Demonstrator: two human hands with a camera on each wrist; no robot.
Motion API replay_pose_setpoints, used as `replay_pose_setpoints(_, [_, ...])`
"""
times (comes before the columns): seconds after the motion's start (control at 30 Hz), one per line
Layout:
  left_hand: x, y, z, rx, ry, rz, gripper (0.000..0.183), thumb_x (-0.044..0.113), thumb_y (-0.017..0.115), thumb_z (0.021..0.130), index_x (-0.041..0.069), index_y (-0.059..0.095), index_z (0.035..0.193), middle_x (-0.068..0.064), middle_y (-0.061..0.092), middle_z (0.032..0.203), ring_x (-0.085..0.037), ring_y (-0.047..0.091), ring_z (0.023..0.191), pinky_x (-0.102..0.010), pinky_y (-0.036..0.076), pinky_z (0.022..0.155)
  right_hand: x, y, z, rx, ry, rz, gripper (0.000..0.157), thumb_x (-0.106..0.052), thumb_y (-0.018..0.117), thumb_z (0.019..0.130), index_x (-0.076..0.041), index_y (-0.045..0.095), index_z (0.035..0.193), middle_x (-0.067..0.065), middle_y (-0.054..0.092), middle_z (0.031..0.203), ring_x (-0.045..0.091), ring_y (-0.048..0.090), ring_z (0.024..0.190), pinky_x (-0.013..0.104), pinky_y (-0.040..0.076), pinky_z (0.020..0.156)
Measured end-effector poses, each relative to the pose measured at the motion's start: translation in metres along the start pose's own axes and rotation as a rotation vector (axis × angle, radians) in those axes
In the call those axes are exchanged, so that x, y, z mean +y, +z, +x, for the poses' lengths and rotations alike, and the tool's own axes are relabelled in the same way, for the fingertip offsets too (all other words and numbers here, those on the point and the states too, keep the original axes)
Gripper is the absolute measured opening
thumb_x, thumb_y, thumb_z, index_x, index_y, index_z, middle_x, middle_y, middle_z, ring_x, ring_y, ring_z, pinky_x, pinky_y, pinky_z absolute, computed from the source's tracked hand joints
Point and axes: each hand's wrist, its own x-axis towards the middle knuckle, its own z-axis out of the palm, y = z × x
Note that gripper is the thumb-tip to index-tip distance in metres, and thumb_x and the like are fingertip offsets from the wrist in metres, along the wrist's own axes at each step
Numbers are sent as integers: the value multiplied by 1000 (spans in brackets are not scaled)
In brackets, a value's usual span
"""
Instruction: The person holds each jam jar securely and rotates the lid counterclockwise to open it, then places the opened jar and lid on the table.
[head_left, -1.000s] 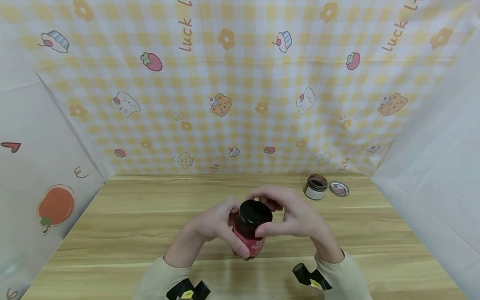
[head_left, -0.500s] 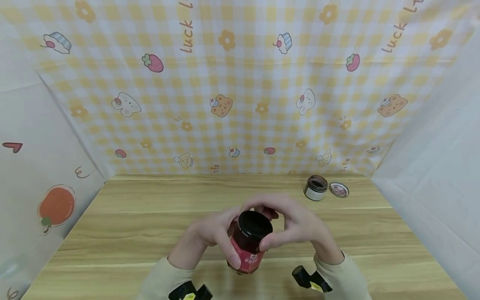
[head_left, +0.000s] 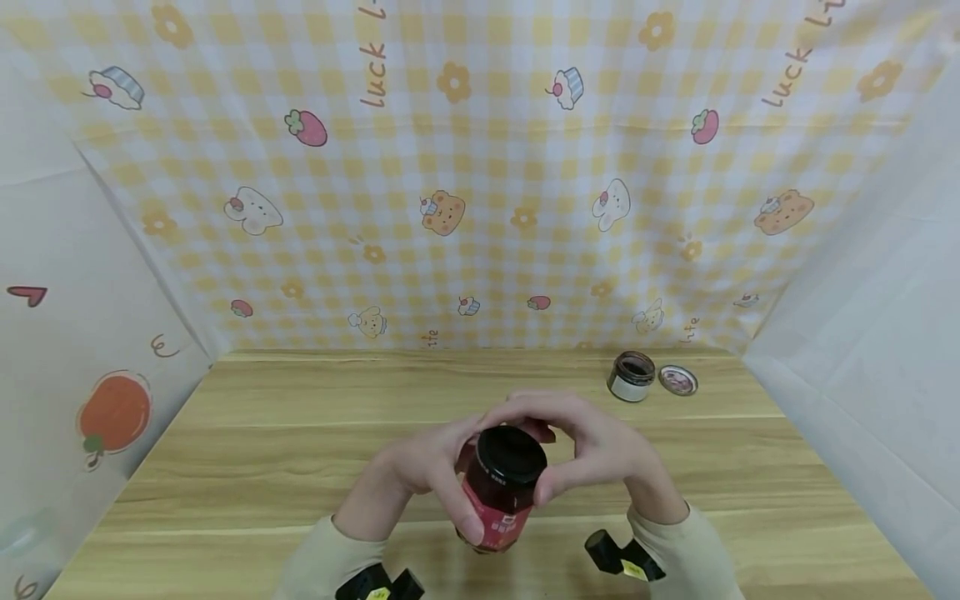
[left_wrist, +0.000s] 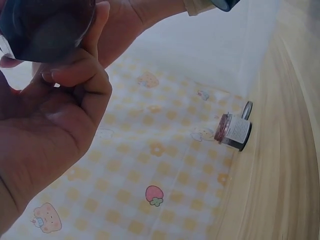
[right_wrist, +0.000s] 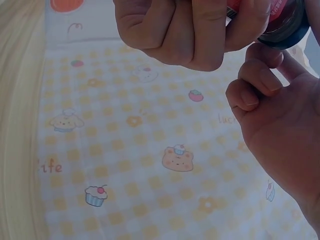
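Observation:
A glass jar (head_left: 501,521) with a red label and dark contents is held over the table, its black lid (head_left: 512,452) tilted toward me in the head view. My left hand (head_left: 427,462) grips the jar's body from the left, thumb across the label. My right hand (head_left: 600,442) arches over from the right, with its thumb at the lid's edge and its forefinger curved behind the lid. In the left wrist view the dark jar base (left_wrist: 45,32) shows above my left hand (left_wrist: 55,117). Right-hand fingertips (right_wrist: 265,52) meet the lid in the right wrist view.
At the table's back right stands a small uncapped jar (head_left: 631,385) with a white label. Its lid (head_left: 678,380) lies beside it, inner side up. A checked cloth (head_left: 480,167) hangs behind the wooden table (head_left: 300,433), with white sheets at both sides.
Both hands have brought the red-label jar nearer to me, tilting it so more of the label shows. Over the last half second, my right thumb has shifted slightly outward at the lid's edge.

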Motion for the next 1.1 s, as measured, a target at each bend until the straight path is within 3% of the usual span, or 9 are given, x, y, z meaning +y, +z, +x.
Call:
replay_pose_setpoints(0.13, [2,-1,-2,50,-15,21,98,22,88,80,-17,23,142,-4,59,128,-18,58,116,-35,46,102,2,-2,-3,8,32,-5,71,-55,64,92,-2,56,139,7,62,105,13,47,80,31,39,63])
replay_pose_setpoints(0.33, [4,-4,-8,167,-46,104,68,18,86,80,-20,48,122,-1,68,112,-15,62,100,-31,51,91,3,-5,-9,91,160,-38,74,-58,58,90,-6,55,142,1,45,83,12,39,70,31,35,58])
replay_pose_setpoints(0.47, [9,-3,-10,279,-90,151,58,14,85,79,-22,54,112,-2,71,99,-13,65,88,-29,54,83,2,-7,-12,138,231,-17,66,-51,62,93,-4,56,140,2,45,79,16,38,65,32,34,56])
replay_pose_setpoints(0.63, [13,1,-9,401,-135,194,47,10,85,79,-16,61,110,-9,71,97,-17,66,87,-32,55,81,-1,-12,-15,163,275,-35,54,-38,65,99,-5,54,141,0,46,79,16,38,65,32,34,58])
replay_pose_setpoints(0.77, [16,5,-7,540,-194,262,42,12,87,78,-5,68,112,-13,71,98,-21,66,86,-34,56,77,-3,-13,-16,202,313,-87,48,-28,65,100,-6,53,141,-1,47,80,13,40,64,31,36,57])
replay_pose_setpoints(0.9, [17,9,-3,710,-230,336,41,11,87,77,4,72,115,-13,72,101,-26,67,90,-36,56,78,-6,-9,-13,292,419,-176,45,-17,67,99,-9,54,141,-1,47,81,11,39,62,28,37,55])
replay_pose_setpoints(1.1, [17,13,1,890,-227,447,41,14,90,76,9,73,112,-10,74,100,-27,70,88,-34,57,77,-7,2,-4,420,582,-324,44,-24,73,95,-14,58,135,-3,43,76,9,34,60,26,33,55])
